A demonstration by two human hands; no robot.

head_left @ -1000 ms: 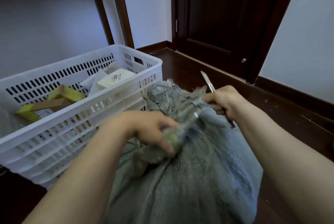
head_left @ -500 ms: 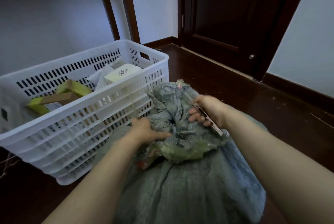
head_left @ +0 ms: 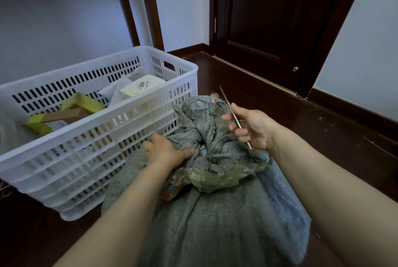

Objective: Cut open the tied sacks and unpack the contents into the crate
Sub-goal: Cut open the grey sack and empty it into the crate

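A grey-green woven sack (head_left: 215, 219) lies on the dark floor in front of me, its bunched neck (head_left: 206, 120) rising beside the crate. My left hand (head_left: 165, 152) grips the gathered fabric at the neck's left side. My right hand (head_left: 249, 126) holds a thin knife (head_left: 234, 116) with its blade pointing up and away, just right of the neck. Crumpled green plastic (head_left: 217, 178) shows below the bunch. The white slotted crate (head_left: 90, 137) stands to the left and holds boxes.
Inside the crate lie a yellow-green and brown carton (head_left: 64, 113) and a white packet marked 2002 (head_left: 142, 88). A dark wooden door (head_left: 271, 19) and skirting board stand behind. Dark wooden posts (head_left: 150, 8) rise behind the crate.
My right hand has lifted off the sack's neck and turned the knife blade upward. My left hand has slid up to grip the fabric nearer the neck. The view has shifted slightly.
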